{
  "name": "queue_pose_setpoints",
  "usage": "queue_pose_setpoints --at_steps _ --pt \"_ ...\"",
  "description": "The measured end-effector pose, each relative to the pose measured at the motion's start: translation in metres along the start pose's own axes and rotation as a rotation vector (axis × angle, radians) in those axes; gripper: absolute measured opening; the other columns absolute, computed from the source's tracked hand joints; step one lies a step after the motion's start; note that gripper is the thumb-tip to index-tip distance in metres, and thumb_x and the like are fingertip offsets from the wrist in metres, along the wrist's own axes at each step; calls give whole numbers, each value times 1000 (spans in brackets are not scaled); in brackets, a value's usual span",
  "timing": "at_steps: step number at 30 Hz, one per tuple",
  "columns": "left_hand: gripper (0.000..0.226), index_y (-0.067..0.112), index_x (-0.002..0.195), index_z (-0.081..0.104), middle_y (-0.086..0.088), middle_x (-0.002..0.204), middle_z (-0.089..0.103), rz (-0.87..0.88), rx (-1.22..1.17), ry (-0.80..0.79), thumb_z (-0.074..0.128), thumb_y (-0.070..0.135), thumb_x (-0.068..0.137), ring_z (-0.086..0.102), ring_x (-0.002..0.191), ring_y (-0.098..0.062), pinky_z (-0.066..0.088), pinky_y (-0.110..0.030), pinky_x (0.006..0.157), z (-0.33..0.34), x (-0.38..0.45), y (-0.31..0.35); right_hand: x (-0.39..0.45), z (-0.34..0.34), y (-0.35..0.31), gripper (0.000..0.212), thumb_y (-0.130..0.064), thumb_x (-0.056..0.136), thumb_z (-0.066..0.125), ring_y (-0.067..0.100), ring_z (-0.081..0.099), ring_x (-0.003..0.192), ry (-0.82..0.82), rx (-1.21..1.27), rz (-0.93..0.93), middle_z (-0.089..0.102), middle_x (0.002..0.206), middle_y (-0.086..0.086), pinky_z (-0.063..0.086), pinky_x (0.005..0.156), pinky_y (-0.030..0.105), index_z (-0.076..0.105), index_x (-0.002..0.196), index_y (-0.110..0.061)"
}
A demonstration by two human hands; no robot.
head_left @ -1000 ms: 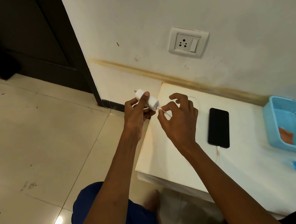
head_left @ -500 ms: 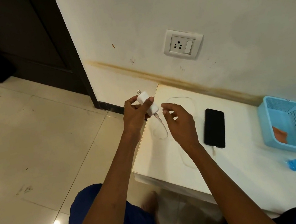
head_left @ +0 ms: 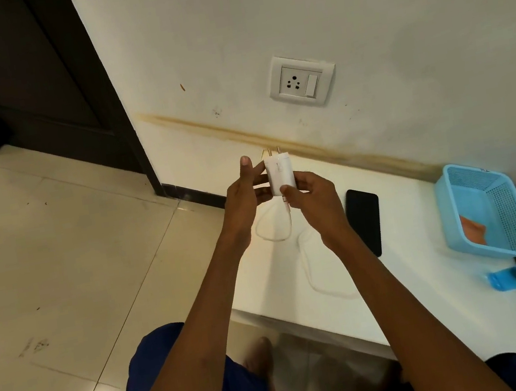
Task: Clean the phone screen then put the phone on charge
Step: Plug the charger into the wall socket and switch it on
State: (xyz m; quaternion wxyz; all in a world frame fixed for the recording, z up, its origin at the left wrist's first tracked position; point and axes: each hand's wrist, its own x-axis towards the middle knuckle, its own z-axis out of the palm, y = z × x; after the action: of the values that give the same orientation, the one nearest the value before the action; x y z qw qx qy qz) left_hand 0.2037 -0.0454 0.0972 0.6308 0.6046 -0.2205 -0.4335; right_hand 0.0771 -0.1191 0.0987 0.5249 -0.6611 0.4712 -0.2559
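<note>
So half a second earlier only the left hand [head_left: 244, 194] had the charger [head_left: 279, 175]; now the right hand [head_left: 312, 195] pinched it too, pins turned up toward the socket [head_left: 301, 80]. Phone [head_left: 364, 220] lay face-up on the desk [head_left: 414, 272], cable [head_left: 308, 268] trailing. Plugging in looked next.

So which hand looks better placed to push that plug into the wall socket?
Probably the right hand: it grips the charger at its cable end, pins pointing up, and is on the side nearer the wall socket. The left hand only steadies the charger's far side.
</note>
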Motion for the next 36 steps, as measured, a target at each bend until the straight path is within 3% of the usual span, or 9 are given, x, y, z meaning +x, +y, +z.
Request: queue_pose_setpoints --at_steps 3,7,13,18,20,25,32,36 --pt "74 25 124 68 2 108 75 -7 -60 -9 23 75 91 71 101 -17 50 -37 97 8 5 4 7 -11 -5 14 -22 89 72 8 72 84 17 165 34 75 93 -12 58 78 28 70 95 -35" --pt "73 18 122 67 -4 112 74 12 -269 47 25 71 94 70 104 -23 53 -36 92 12 15 14 27 -29 -12 22 -23 86 76 15 65 77 12 425 184 75 91 -2 53 73 28 73 107 -19" --pt "71 15 123 65 -5 115 73 1 -443 121 28 68 96 69 107 -23 51 -37 92 12 29 17 69 -38 -28 32 -37 85 74 16 66 92 -45 445 291 74 99 -4 49 81 32 71 112 -20" --pt "71 12 127 62 -7 119 71 62 -533 142 29 67 96 67 112 -24 49 -38 99 18 34 19 94 -30 -38 26 -39 86 73 14 62 87 -32 359 366 71 97 -3 45 79 34 70 104 -21" --pt "70 12 128 61 -8 120 71 80 -542 139 29 65 97 67 113 -23 48 -39 102 22 34 21 101 -26 -43 25 -39 87 73 14 61 85 -16 356 365 71 93 -3 45 78 34 69 100 -19" --pt "70 12 127 62 -6 119 71 126 -529 179 23 63 99 67 113 -21 46 -39 104 31 35 21 113 -21 -53 37 -40 88 71 13 61 86 10 345 339 73 94 -4 45 75 34 68 115 -15" --pt "68 17 121 67 0 113 74 157 -379 217 20 62 100 67 110 -14 45 -36 103 31 34 19 121 -15 -55 15 -39 88 70 12 59 78 41 319 274 73 67 -15 43 68 30 65 88 -25" --pt "67 22 119 68 5 112 74 155 -309 250 18 62 100 65 113 -7 38 -38 111 29 33 19 124 -15 -58 15 -38 87 72 12 57 74 73 341 267 74 73 -10 42 65 29 66 88 -24"
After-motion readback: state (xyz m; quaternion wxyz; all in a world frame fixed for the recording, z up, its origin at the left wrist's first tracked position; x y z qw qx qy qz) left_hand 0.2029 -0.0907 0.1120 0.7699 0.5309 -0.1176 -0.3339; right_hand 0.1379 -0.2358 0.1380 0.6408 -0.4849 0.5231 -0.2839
